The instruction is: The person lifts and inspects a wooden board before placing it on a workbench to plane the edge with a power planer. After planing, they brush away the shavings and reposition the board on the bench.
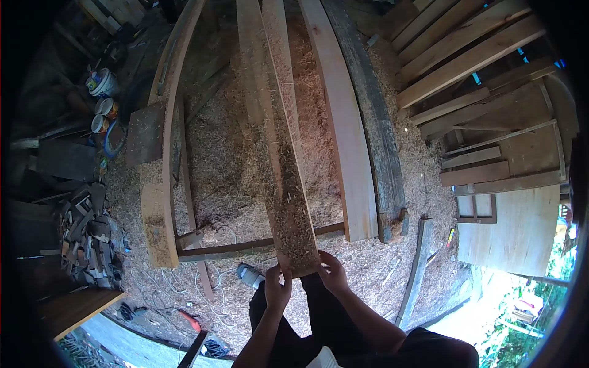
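A long wooden plank (293,236) runs away from me, its near end close to my body and strewn with wood shavings. My left hand (278,288) grips the left corner of that end, fingers closed on the edge. At the right corner, my right hand (332,273) is closed on the plank too. Just under the near end crosses a wooden crossbar (257,250). Beside the plank, on its right, lies a second narrower board (288,92), partly overlapped at its lower end.
A wide pale board (353,159) and a weathered beam (386,165) lie to the right. Stacked planks (466,61) fill the upper right. Offcuts (89,239) are heaped at left, near buckets (105,83). Cables and a red-handled tool (190,321) lie on the shavings-covered floor.
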The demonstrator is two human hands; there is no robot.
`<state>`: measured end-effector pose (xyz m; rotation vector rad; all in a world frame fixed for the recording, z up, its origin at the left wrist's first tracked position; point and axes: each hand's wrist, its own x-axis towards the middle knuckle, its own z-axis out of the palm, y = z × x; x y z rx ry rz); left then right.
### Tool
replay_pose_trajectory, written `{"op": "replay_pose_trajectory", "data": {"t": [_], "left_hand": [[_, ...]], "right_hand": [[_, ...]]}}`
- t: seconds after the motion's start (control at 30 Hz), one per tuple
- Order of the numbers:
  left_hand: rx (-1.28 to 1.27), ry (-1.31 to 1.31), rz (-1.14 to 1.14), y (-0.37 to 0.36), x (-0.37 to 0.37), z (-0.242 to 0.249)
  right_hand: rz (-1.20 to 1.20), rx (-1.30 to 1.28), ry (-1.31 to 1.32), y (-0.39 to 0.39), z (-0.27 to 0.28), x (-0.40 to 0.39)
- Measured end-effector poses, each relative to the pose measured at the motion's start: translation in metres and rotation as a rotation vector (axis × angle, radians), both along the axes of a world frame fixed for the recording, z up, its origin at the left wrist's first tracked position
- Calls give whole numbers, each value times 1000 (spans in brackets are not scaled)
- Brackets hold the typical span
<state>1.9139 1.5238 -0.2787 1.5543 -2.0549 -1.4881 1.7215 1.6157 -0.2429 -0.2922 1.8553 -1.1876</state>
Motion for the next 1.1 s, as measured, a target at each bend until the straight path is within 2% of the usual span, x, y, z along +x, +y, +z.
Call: {"op": "replay_pose_trajectory", "data": {"t": [0.07,0.2,0.27,0.37,0.47,0.57,0.63,0.7,0.8,0.9,1.1], "left_hand": [[-339,101,-30,-3,-16,21],[-245,138,87,10,-30,30],[-427,100,64,12,-35,33],[-543,52,70,18,-39,32],[-528,5,25,22,-40,33],[-532,-10,-17,30,-46,39],[-691,-61,-77,38,-47,40],[-714,0,-132,46,-40,41],[-701,-36,-198,70,-37,70],[-635,4,-133,106,-29,113],[-627,249,-163,172,-43,198]], "right_hand": [[235,11,467,-2,9,-13],[312,-73,584,-17,18,-31],[317,-106,604,-26,28,-35],[345,-175,670,-30,31,-38],[443,-164,727,-21,24,-36],[422,-215,831,-5,26,-30],[391,-234,847,12,41,-30],[336,-272,866,35,61,-25],[293,-323,877,75,82,-24],[274,-355,906,120,124,-26],[154,-397,1040,205,197,-48]]}}
